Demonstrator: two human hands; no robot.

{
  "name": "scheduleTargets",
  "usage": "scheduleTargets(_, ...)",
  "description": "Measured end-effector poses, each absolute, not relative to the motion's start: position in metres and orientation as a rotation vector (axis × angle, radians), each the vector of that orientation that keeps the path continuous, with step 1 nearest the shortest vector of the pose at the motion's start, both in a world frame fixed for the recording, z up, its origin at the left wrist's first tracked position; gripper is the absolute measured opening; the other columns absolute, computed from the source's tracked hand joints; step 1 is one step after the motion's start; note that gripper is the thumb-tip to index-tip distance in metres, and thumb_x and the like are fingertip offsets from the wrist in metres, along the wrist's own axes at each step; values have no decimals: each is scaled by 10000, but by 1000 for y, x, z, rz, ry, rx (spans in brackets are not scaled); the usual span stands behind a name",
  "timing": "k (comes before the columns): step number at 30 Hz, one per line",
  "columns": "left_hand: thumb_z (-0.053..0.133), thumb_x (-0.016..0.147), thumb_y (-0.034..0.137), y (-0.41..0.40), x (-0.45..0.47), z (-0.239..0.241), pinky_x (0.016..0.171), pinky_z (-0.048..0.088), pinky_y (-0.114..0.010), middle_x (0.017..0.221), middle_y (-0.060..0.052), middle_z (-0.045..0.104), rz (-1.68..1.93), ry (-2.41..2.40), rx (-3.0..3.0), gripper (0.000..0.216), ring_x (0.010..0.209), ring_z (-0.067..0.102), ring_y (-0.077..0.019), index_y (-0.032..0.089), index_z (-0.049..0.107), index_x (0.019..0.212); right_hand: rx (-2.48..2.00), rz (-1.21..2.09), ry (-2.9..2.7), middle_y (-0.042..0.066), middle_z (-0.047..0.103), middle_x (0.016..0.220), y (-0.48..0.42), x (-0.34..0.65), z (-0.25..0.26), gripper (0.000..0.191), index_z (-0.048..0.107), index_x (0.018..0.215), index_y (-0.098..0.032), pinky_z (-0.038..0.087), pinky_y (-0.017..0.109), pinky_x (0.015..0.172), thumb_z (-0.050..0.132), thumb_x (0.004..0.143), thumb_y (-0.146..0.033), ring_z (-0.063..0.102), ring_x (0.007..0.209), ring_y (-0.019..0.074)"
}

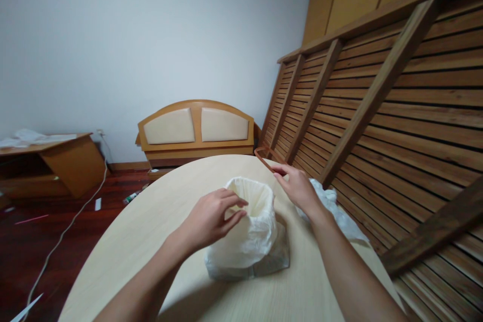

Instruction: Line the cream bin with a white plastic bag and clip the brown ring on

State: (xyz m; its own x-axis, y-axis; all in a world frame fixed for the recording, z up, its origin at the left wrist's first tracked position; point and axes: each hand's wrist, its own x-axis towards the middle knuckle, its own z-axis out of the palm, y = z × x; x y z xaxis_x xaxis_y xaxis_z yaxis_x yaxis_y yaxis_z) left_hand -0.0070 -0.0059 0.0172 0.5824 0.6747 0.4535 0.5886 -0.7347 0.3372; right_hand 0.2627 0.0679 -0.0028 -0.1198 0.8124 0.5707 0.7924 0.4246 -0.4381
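A white plastic bag (241, 249) lines a squarish bin standing on the round table, its top folded outward over the rim. The greyish lower part of the bin (279, 256) shows below the bag. My left hand (217, 214) is at the near left edge of the opening, thumb and fingers apart and nothing between them. Beyond the bin and to its right, my right hand (296, 186) pinches a thin brown squarish ring (265, 162), raised near the far table edge. Part of the ring is hidden behind my fingers.
Crumpled white plastic (332, 204) lies on the right of the pale round table (162, 211). A slatted wooden frame (377, 110) leans close on the right. A headboard (196, 128) stands behind, a low desk (64, 161) at left. A cable (68, 226) crosses the floor.
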Motion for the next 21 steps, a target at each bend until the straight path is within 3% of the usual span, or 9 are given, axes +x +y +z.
scheduleTargets(4, 559, 939, 451, 8, -17, 18, 802, 546, -344, 1000, -88, 755, 1298, 1354, 2134, 309, 874, 699, -217, 193, 712, 1015, -1090, -5, -1966, 50, 766, 1083, 37, 255, 28, 233, 734, 1095, -216, 539, 364, 937, 568, 932, -222, 707, 1007, 214)
scheduleTargets(7, 617, 857, 569, 18, -21, 17, 712, 552, -327, 987, -111, 748, 1455, 1310, 1759, 485, 808, 703, -213, 152, 684, 1095, -933, -18, -2121, 38, 772, 1048, 17, 246, 42, 208, 741, 1072, -238, 517, 390, 979, 592, 930, -205, 702, 1004, 212)
scheduleTargets(11, 667, 760, 662, 20, -20, 21, 567, 511, -255, 927, -98, 742, 1450, 1206, 1475, 685, 674, 676, -167, 129, 643, 1189, -766, 17, -2291, 30, 772, 1026, 1, 235, 51, 251, 740, 1076, -239, 533, 346, 925, 614, 900, -111, 693, 985, 187)
scheduleTargets(15, 711, 704, 673, 17, -19, 25, 478, 454, -199, 791, -68, 728, 1454, 1199, 1418, 653, 588, 632, -136, 132, 699, 1069, -677, 12, -2399, 31, 770, 972, -3, 232, 52, 261, 763, 1027, -242, 545, 345, 897, 657, 854, -78, 691, 925, 183)
scheduleTargets(21, 791, 590, 673, 22, -19, 22, 410, 425, -185, 699, -48, 702, 1445, 1170, 1374, 711, 516, 570, -110, 112, 715, 1021, -674, 22, -2386, 17, 788, 921, -5, 235, 52, 238, 789, 987, -277, 535, 395, 957, 684, 839, -124, 647, 1096, 235)
